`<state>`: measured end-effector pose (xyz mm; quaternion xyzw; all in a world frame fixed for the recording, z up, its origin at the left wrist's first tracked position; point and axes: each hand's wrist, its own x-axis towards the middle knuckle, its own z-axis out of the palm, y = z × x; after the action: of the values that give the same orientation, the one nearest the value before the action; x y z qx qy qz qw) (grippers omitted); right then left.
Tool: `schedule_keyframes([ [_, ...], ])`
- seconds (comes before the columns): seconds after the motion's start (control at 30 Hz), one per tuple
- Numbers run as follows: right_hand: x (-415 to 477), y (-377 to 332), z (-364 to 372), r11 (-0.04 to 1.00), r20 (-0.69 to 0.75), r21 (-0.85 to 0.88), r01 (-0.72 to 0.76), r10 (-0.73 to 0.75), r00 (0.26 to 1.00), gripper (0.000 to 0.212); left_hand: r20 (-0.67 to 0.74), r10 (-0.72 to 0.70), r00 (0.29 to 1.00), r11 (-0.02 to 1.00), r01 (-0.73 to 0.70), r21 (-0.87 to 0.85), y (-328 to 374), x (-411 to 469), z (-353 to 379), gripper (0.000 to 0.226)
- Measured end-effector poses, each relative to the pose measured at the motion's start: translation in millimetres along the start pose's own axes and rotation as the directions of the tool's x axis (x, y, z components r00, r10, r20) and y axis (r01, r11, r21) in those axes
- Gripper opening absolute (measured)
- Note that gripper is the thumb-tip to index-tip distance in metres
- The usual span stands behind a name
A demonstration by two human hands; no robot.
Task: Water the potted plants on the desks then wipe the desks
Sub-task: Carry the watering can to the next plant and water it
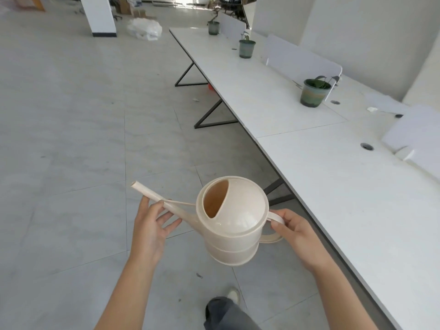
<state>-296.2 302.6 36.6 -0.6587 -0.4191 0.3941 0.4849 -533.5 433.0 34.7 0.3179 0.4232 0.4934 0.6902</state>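
The left hand [150,227] lay open, fingers propping the spout of the watering can [234,225], which was held over the floor left of the desks [333,175], long axis handle-to-spout, spout aimed left and away. The right hand [294,232] gripped its handle, fingertips hidden; any water inside was impossible to make out, and the farthest potted plant [213,26] was blurred.

Both held forward: left grip [152,225] loose, fingers near-straight; right grip [294,231] pinching watering can [234,217] handle.
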Motion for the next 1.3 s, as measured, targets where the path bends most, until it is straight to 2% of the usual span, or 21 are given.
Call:
schedule_keyframes([
  [0.1, 31, 0, 6, 1.0, 0.022, -0.025, -0.013, 0.013, 1.0, 0.024, -0.011, -0.049, 0.999, 0.999, 0.049, -0.007, -2, 35, 1, 0.051],
  [0.2, 73, -4, 10, 1.0, 0.069, -0.022, -0.004, 0.006, 0.998, 0.017, -0.022, -0.071, 0.997, 0.997, 0.071, 0.008, 4, 82, 9, 0.052],
  [0.53, 260, -24, 23, 0.999, 0.109, -0.037, 0.0, 0.004, 0.994, 0.026, -0.053, 0.028, 0.998, 0.999, -0.026, 0.04, 51, 243, 47, 0.052],
  [0.7, 331, -42, 35, 0.999, 0.116, 0.006, -0.032, 0.031, 0.993, 0.02, -0.092, 0.035, 0.995, 0.999, -0.034, 0.009, 69, 306, 56, 0.053],
  [0.77, 356, -48, 40, 0.998, 0.104, 0.035, -0.047, 0.043, 0.994, 0.009, -0.094, 0.025, 0.995, 1.0, -0.025, 0.009, 73, 331, 58, 0.054],
  [0.83, 380, -54, 48, 0.997, 0.089, 0.045, -0.055, 0.051, 0.995, 0.015, -0.097, 0.012, 0.995, 1.0, -0.011, 0.015, 77, 359, 59, 0.054],
  [1.07, 457, -70, 66, 0.995, -0.06, 0.037, -0.092, 0.094, 0.994, 0.028, 0.041, -0.078, 0.996, 0.996, 0.077, 0.042, 97, 472, 74, 0.057],
  [1.17, 486, -77, 72, 0.992, -0.189, 0.103, -0.07, 0.088, 0.978, 0.023, 0.145, -0.108, 0.983, 0.993, 0.1, 0.064, 113, 520, 89, 0.053],
  [1.27, 510, -82, 78, 0.989, -0.312, 0.138, -0.059, 0.1, 0.945, 0.008, 0.248, -0.125, 0.961, 0.99, 0.105, 0.092, 125, 562, 107, 0.05],
  [1.3, 518, -82, 79, 0.988, -0.35, 0.143, -0.062, 0.109, 0.93, 0.013, 0.278, -0.133, 0.951, 0.989, 0.11, 0.098, 127, 575, 114, 0.05],
])
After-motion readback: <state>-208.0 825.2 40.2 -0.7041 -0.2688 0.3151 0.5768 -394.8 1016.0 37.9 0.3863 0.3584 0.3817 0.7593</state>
